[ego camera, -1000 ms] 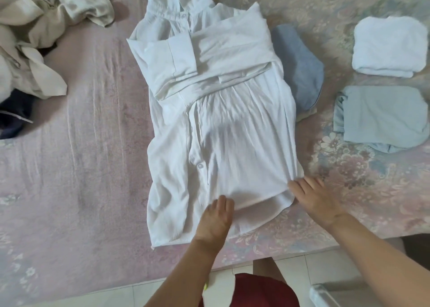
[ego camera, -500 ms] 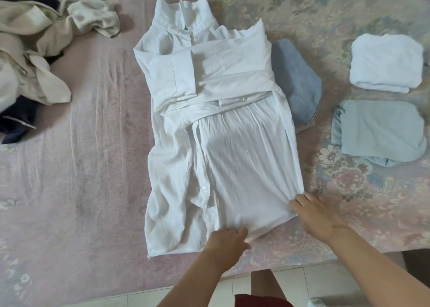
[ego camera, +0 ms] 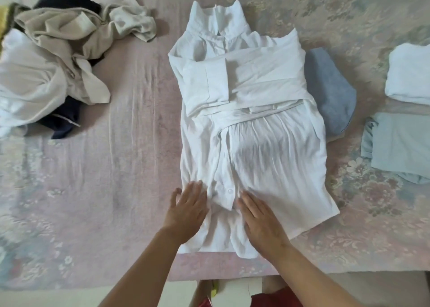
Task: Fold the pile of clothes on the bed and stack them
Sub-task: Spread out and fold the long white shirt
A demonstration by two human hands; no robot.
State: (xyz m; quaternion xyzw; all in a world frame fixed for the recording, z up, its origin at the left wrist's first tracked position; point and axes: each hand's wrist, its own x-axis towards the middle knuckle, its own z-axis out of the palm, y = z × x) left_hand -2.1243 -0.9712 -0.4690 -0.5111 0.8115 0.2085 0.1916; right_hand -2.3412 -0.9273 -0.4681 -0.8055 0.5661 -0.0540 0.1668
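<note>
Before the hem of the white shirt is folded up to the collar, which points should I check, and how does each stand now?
1. Sleeves folded across the shirt chest: ok.
2. Left hand and right hand flat on the lower part: ok.
3. Lower part smooth: not ok, wrinkles near the button placket.
4. Hem straight: not ok, it runs slanted.
5. Shirt apart from the blue garment: not ok, it overlaps it.
6. Back side flat: cannot tell.
</note>
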